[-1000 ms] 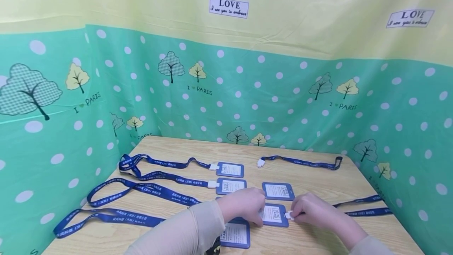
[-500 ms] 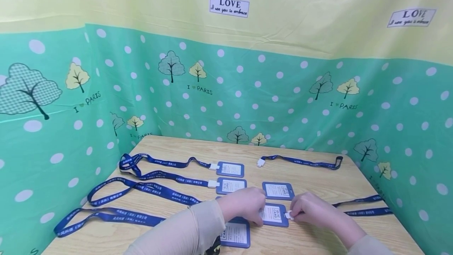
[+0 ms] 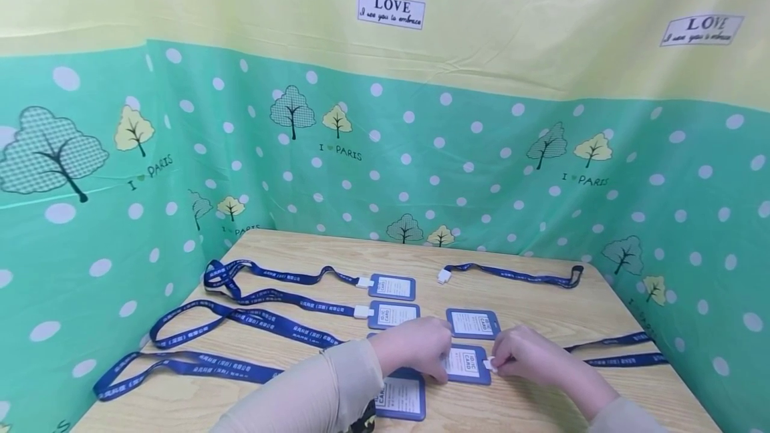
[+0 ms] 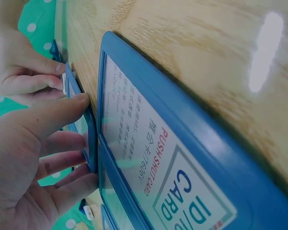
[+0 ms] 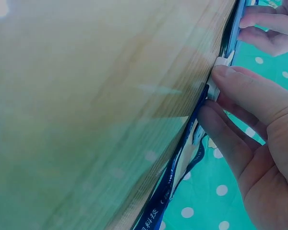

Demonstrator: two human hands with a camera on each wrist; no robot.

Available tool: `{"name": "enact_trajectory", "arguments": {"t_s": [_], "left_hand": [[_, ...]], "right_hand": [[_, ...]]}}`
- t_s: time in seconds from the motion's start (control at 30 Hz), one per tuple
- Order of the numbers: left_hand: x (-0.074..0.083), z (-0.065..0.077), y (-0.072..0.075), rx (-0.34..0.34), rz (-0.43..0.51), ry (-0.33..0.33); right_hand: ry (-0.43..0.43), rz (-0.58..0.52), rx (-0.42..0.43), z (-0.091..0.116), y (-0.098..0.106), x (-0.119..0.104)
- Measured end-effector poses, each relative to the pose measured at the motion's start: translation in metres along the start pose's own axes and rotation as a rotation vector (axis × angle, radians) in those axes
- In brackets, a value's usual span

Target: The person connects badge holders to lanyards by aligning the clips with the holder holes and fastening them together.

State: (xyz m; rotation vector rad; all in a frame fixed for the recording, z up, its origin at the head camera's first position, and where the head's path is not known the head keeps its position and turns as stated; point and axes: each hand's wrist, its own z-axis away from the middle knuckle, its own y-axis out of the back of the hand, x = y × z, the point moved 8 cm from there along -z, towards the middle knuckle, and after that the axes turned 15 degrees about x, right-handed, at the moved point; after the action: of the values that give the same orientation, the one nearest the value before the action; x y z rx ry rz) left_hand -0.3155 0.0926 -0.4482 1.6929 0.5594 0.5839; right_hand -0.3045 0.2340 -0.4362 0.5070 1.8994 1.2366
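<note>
In the head view my left hand point(image 3: 421, 349) holds the left end of a blue badge holder point(image 3: 468, 365) lying on the wooden table. The left wrist view shows its thumb on one edge of that holder and the fingers at the opposite edge. My right hand point(image 3: 529, 356) pinches a white plastic clip point(image 5: 212, 91) between thumb and fingers, at the slotted end of the same holder. From the clip a navy lanyard point(image 3: 625, 358) runs off to the right. Whether the clip is fastened through the slot is hidden by the fingers.
Another badge holder point(image 3: 472, 324) lies just behind, and a loose lanyard point(image 3: 511, 276) with a white clip lies farther back. To the left, several badge holders with lanyards lie in rows, one holder point(image 3: 394, 316) near my left hand. A patterned curtain point(image 3: 385, 172) surrounds the table.
Both hands stay in place on the badge holder and clip. The head view shifts very slightly; nothing else visibly moves.
</note>
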Motion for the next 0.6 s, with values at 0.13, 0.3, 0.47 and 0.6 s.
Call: {"name": "enact_trajectory", "arguments": {"t_s": [0.13, 0.3, 0.47, 0.6], "left_hand": [[0.0003, 0.0005, 0.0006, -0.002, 0.007, 0.002], [-0.0006, 0.0009, 0.0003, -0.003, 0.019, 0.009], [-0.0007, 0.0008, 0.0005, -0.004, 0.029, 0.014], [-0.0008, 0.0011, 0.0010, -0.002, 0.027, 0.019]], "right_hand": [[-0.002, -0.010, 0.010, 0.0004, -0.0003, -0.0004], [0.004, -0.019, 0.029, 0.0003, 0.0000, -0.0024], [-0.014, -0.017, 0.049, -0.0003, 0.0000, -0.0025], [-0.053, 0.006, 0.058, -0.0005, -0.0011, -0.0014]]}}
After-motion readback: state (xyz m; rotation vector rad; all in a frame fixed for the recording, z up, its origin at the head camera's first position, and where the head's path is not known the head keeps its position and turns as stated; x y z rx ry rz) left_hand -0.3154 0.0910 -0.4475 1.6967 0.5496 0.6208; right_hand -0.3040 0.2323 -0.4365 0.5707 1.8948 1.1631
